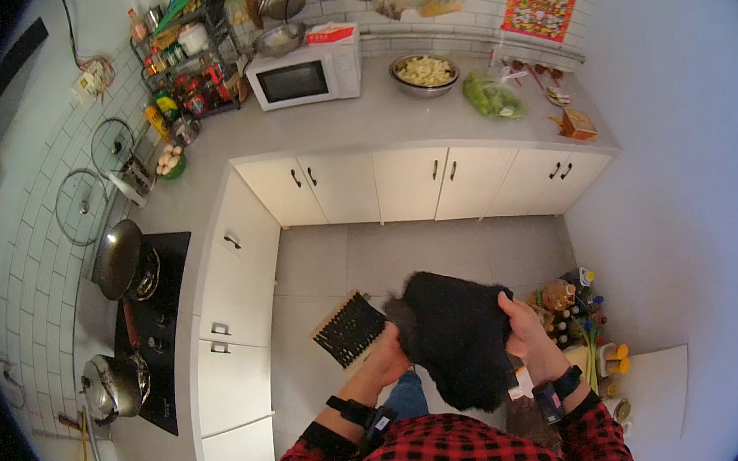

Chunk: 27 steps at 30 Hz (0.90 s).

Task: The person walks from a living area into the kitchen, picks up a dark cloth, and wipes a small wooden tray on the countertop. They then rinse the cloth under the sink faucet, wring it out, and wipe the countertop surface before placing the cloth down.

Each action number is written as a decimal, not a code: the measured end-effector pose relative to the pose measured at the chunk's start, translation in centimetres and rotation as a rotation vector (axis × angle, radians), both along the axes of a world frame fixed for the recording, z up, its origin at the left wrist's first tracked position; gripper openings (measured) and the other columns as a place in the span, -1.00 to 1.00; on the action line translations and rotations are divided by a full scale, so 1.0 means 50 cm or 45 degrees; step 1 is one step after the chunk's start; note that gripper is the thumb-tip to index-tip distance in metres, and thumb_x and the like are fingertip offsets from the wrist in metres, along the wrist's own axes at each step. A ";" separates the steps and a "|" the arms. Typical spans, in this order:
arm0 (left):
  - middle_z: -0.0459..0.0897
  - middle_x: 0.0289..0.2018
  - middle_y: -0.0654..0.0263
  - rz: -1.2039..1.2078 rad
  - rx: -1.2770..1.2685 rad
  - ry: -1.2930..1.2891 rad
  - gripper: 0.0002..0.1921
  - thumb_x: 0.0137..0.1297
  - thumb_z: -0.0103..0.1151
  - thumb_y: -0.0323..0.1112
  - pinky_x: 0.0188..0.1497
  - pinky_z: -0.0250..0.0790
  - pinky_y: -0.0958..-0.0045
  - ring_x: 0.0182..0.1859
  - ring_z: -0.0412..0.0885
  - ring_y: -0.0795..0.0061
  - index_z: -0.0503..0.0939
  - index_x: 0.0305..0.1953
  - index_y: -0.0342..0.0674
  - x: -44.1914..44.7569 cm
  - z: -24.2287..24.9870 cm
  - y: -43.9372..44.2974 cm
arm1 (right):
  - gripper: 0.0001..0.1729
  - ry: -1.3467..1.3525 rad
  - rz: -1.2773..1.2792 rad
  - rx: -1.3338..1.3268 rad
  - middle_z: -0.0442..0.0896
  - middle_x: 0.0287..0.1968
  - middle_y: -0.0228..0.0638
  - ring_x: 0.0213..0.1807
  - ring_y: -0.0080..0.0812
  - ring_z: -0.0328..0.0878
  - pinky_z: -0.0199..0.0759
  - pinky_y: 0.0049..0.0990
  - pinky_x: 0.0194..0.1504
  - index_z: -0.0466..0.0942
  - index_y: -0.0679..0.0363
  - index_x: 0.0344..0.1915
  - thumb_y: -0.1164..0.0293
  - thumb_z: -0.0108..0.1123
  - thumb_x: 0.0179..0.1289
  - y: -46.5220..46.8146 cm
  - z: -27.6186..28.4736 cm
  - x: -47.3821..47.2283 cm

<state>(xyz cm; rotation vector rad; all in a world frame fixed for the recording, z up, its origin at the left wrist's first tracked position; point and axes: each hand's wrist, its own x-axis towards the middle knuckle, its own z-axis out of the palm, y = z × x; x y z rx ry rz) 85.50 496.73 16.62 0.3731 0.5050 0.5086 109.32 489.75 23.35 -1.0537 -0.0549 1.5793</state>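
A dark, fuzzy-edged black cloth [458,336] is stretched between my two hands above the floor. My left hand [388,357] grips its left edge, with some fingers hidden behind the fabric. At the right edge my right hand [524,329] holds the cloth, its thumb pointing up. Beyond my left wrist shows a beige-edged black item [350,330] with a zigzag border; whether it touches my hand or rests lower down, I cannot tell. The cloth's lower corner hangs before my red and black checked shirt [446,452].
A grey counter [331,126] carries a microwave [305,75], a metal bowl of pale cut food [426,76] and bagged greens [493,96]. Pots stand on the black hob [163,387] at left. Bottles and spring onions [586,342] crowd the right wall. Tiled floor [411,246] lies ahead.
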 end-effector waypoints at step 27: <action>0.48 -0.53 0.42 0.340 0.919 1.262 -0.65 0.17 0.12 -0.09 -0.36 0.22 0.57 -0.43 0.35 0.63 0.56 -0.38 -0.35 0.351 0.010 0.879 | -0.70 -0.269 -0.310 0.046 0.51 -0.10 -0.23 -0.09 -0.29 0.45 0.33 -0.30 0.00 0.40 0.34 -0.07 0.35 -0.04 0.31 0.782 -0.131 0.504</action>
